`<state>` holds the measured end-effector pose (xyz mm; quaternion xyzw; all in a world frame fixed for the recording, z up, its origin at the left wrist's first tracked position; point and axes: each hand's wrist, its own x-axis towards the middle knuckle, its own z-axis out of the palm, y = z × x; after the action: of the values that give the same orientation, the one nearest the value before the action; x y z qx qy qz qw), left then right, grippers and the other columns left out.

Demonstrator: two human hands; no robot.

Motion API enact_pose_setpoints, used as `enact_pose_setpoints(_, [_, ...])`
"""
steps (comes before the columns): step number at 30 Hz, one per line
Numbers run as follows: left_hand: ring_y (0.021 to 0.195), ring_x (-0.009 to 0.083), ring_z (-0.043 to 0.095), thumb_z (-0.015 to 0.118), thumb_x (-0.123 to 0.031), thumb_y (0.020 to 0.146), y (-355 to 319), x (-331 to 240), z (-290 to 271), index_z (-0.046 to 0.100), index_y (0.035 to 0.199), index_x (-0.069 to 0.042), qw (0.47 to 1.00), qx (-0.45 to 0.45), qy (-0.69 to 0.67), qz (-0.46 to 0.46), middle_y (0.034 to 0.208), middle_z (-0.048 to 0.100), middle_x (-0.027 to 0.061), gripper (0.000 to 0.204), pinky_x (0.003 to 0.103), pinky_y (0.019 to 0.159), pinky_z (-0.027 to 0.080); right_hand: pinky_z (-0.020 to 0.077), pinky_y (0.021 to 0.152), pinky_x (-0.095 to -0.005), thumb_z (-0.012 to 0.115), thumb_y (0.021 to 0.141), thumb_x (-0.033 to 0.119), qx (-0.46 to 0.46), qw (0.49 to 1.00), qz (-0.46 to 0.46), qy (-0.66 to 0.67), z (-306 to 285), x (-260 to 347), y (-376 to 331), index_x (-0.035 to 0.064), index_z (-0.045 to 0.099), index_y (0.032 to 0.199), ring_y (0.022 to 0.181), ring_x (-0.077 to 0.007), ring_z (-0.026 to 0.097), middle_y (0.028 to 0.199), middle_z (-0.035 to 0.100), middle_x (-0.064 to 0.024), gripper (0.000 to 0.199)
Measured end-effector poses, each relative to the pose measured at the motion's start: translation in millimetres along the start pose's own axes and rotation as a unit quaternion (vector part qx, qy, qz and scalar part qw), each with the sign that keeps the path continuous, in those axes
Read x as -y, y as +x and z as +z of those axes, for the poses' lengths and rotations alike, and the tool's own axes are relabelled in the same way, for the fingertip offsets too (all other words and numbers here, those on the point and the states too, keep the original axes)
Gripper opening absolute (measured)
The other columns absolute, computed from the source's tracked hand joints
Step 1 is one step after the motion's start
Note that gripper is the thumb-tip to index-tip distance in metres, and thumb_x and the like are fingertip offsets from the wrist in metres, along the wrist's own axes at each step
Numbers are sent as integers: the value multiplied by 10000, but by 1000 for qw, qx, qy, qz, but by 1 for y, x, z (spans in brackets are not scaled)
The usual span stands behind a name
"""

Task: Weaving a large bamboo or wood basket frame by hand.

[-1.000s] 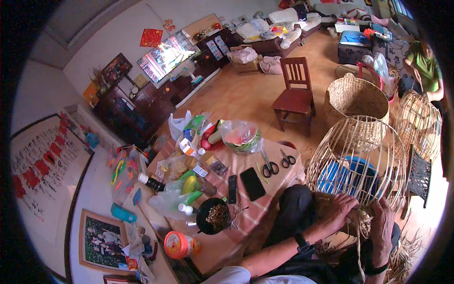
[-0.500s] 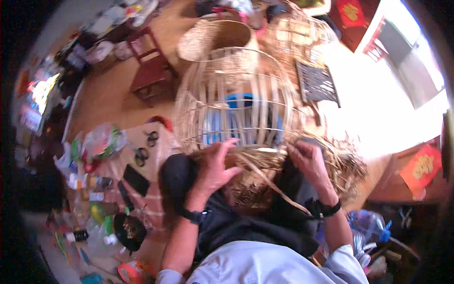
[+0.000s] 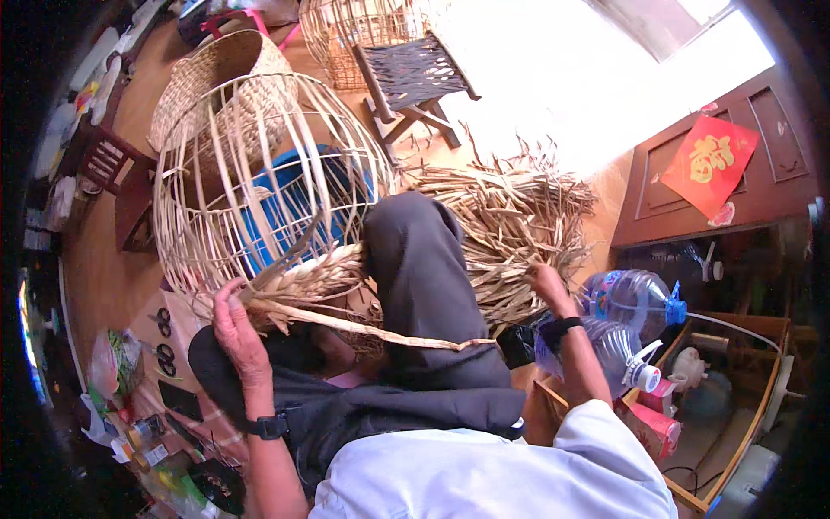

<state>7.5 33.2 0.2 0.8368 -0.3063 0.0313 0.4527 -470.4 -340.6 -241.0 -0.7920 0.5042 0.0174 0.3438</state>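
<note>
A round, open-work basket frame (image 3: 226, 177) of pale canes stands before my knees at the left, tilted, with a blue plastic tub (image 3: 285, 195) showing through it. A plaited band of dried stalks (image 3: 316, 272) runs along its near edge. My left hand (image 3: 240, 342) is at the left end of that band, fingers stretched up and touching it. One long loose stalk (image 3: 380, 334) trails from the band across my right thigh. At the right, my right hand (image 3: 548, 285) has its fingers bent together at the edge of a heap of dried stalks (image 3: 510, 221), apparently pinching one.
A woven basket (image 3: 212, 95) and a dark folding stool (image 3: 415, 73) stand behind the frame. Large clear plastic bottles (image 3: 627, 298) sit by my right forearm, beside a wooden cabinet door (image 3: 648, 195). Scissors (image 3: 164, 322) lie on a pink cloth at the left.
My view has turned right, so the basket frame sits further left. My right hand has gone from beside the frame out to the stalk heap. The left stays near the rim.
</note>
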Motion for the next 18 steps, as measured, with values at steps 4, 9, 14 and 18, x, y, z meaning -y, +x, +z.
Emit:
enact_pose_setpoints(4, [1098, 215, 627, 441, -242, 1133, 4, -8, -3, 663, 1244, -29, 999, 35, -10, -37, 1163, 702, 89, 327, 363, 1019, 462, 575, 839, -470, 760, 895, 179, -49, 998, 11, -25, 83, -49, -21, -19, 685, 1151, 975, -402, 736, 1043, 749, -252, 332])
enact_pose_setpoints(9, [1122, 213, 615, 453, -258, 1126, 3, -1, -4, 656, 1230, -24, 999, 15, 28, -15, 1172, 694, 90, 328, 363, 1031, 451, 518, 814, -597, 553, 949, 87, -72, 996, -36, -32, 112, -18, -12, 50, 583, 1171, 960, -510, 642, 1036, 652, -278, 228])
enact_pose_setpoints(14, [1126, 217, 615, 456, -248, 1126, 3, 4, -4, 649, 1230, -20, 999, 25, 3, -39, 1169, 688, 96, 316, 367, 1043, 443, 564, 720, -586, 568, 953, 91, -156, 978, 36, -137, 108, -4, 0, 97, 548, 1256, 870, -461, 704, 1060, 633, -249, 304])
enact_pose_setpoints(18, [1150, 219, 607, 462, -243, 1123, 4, 10, -3, 640, 1226, -11, 999, 25, 2, -23, 1192, 677, 96, 310, 364, 1066, 428, 576, 727, -561, 584, 935, 103, 7, 985, -44, -168, 111, -27, -4, 189, 532, 1402, 854, -438, 725, 1014, 687, -225, 478])
